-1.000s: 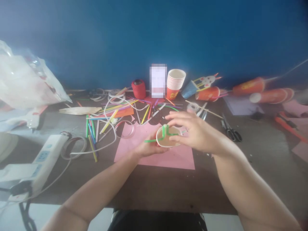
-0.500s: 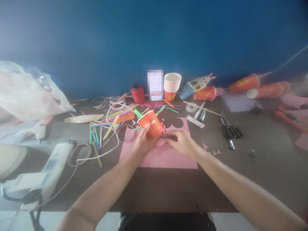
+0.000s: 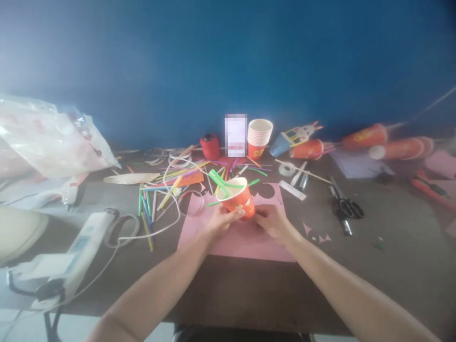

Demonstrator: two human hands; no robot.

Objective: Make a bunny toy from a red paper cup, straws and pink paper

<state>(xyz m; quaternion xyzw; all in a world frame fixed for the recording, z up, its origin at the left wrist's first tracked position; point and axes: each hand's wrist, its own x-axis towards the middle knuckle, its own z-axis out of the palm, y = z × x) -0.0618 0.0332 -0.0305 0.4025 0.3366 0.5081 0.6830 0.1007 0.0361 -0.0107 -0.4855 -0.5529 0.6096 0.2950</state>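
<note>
Watching remotely, I see the left hand [image 3: 221, 222] wrapped round the red tapered paper cup [image 3: 238, 202], base tilted toward the right hand [image 3: 275, 223], curled beside it, hold unclear.

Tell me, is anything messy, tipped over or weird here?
Yes. The pink sheet has round bites missing from its far edge, and pink scraps lie loose to its right. At the back right, red cups lie on their sides, while the cup stack stands upright. The held cup leans in the left hand.

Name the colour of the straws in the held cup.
Green straws, clearest in the head view.
</note>
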